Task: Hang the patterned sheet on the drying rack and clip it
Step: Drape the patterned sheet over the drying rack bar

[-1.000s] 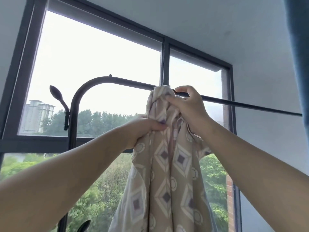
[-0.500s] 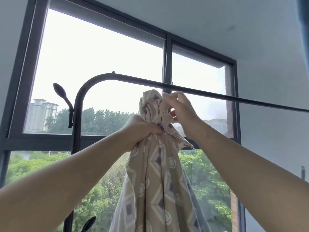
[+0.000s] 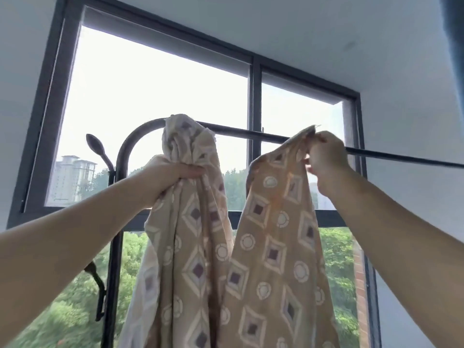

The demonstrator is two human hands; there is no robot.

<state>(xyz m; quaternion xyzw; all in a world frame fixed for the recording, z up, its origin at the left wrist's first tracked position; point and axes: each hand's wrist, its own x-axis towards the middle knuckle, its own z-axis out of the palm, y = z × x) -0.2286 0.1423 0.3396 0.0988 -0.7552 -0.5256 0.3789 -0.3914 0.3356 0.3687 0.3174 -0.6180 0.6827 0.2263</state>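
Tan cloth fills the near middle: the sheet [image 3: 263, 247], printed with pale diamonds and rings, hangs in two gathered falls from the centre down past six o'clock. Bare forearms come in from eight and four o'clock. The left hand [image 3: 173, 172], just toward ten o'clock of centre, has its fingers curled tight round a thick bunch of the sheet, which stands up above the fist to rail level. The right hand [image 3: 326, 156], toward two o'clock, pinches a thin edge of the sheet between thumb and fingertips, lifted in front of the rail. Between the hands the cloth dips in a V. Whether any of it lies over the rail I cannot tell, since the bunch hides that stretch.

Behind the cloth stands the rack [image 3: 251, 133]: a black metal rail running from eleven o'clock off to three, bending down at its left end into a post that drops toward seven. An upper hook [image 3: 93, 144] juts from the post at nine o'clock, a lower hook [image 3: 100, 292] at eight.

Farther back a dark-framed window [image 3: 254, 96] sits in a pale grey wall [image 3: 414, 197] under a white ceiling [image 3: 301, 26], with a blue curtain [image 3: 455, 33] edge at one o'clock. Through the glass — bright sky [image 3: 150, 84] at twelve, a tower block [image 3: 72, 177] at nine, green trees [image 3: 62, 310] low at seven, a brick strip [image 3: 359, 272] at four.
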